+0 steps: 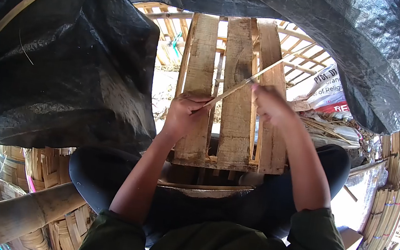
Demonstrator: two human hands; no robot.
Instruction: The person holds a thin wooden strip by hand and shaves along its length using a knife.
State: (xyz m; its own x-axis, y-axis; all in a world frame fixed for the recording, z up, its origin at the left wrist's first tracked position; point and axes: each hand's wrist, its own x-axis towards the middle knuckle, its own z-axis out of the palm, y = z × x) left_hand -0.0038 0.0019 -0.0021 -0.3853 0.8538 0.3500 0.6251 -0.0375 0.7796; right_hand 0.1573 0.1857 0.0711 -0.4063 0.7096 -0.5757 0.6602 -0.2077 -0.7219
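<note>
My left hand point(185, 112) is closed around the near end of a thin bamboo strip point(232, 90). The strip slants up and to the right across the wooden slats, its far end beyond my right hand. My right hand point(272, 105), blurred by motion, is curled into a fist just right of the strip. From its fingers a small dark blade-like tool point(251, 81) reaches the strip; its handle is hidden in the fist. Below both hands is a bench top of rough wooden slats point(235, 140) with gaps between them.
Black plastic sheeting point(61, 66) hangs at the left and across the top. A printed sack point(323, 88) and loose bamboo strips lie at the right. Bundled split bamboo point(386, 205) stands farther right. A thick bamboo pole point(29, 211) and woven baskets are at lower left.
</note>
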